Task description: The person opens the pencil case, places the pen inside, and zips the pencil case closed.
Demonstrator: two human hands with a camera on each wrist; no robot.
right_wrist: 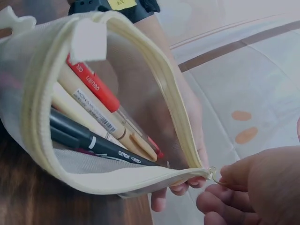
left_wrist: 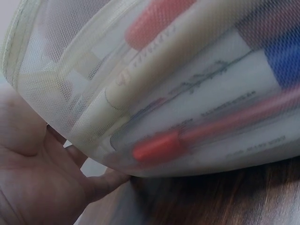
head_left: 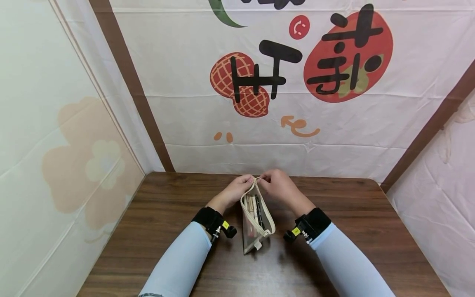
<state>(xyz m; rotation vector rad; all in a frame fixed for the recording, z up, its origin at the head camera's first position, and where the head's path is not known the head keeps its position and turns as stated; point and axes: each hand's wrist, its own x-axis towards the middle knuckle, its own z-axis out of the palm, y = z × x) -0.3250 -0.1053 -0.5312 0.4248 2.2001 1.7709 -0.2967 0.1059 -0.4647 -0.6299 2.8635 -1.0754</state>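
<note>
A mesh pencil case (head_left: 249,237) with a cream zip stands on the table, its top unzipped and gaping. My left hand (head_left: 236,189) holds its far end beside the zip's end; the left wrist view shows the palm (left_wrist: 42,173) by the mesh. My right hand (head_left: 279,185) pinches the small zip pull (right_wrist: 214,175) at that same end. Inside lie a red pen (right_wrist: 97,88), a beige pen (right_wrist: 105,115), a black marker (right_wrist: 86,139) and other pens. Through the mesh, a red-tipped pen (left_wrist: 159,147) and a blue patch (left_wrist: 286,61) show.
The brown wooden table (head_left: 159,231) ends just beyond my hands. Behind it hangs a white printed cloth (head_left: 185,115), with more cloth at the left and right sides. Each wrist wears a black strap with a small camera.
</note>
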